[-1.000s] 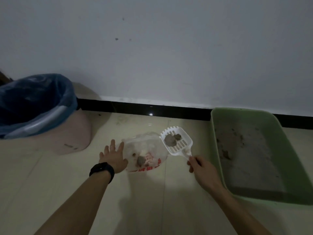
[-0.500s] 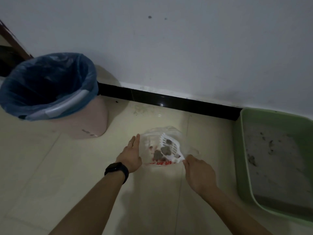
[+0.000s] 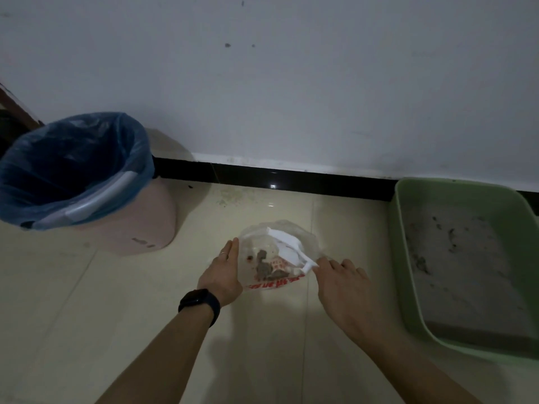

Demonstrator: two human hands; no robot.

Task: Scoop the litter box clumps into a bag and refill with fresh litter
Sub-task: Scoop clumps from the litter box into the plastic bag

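Note:
A clear plastic bag (image 3: 306,237) with red print lies open on the tiled floor. Grey clumps (image 3: 267,269) sit inside it. My right hand (image 3: 342,282) grips the handle of a white litter scoop (image 3: 287,246), which is tipped over sideways above the bag's mouth. My left hand (image 3: 223,272), with a black watch on the wrist, rests with straight fingers against the bag's left edge. A green litter box (image 3: 408,258) stands to the right, holding a thin layer of grey litter with dark specks.
A pink bin (image 3: 145,228) lined with a blue bag stands at the left near the wall. A black skirting strip (image 3: 291,177) runs along the white wall behind. Pale floor tiles spread around the bag.
The scoop went from level beside the bag to tipped over it, and its clumps dropped into the bag. The view swung left, shifting the litter box to the right.

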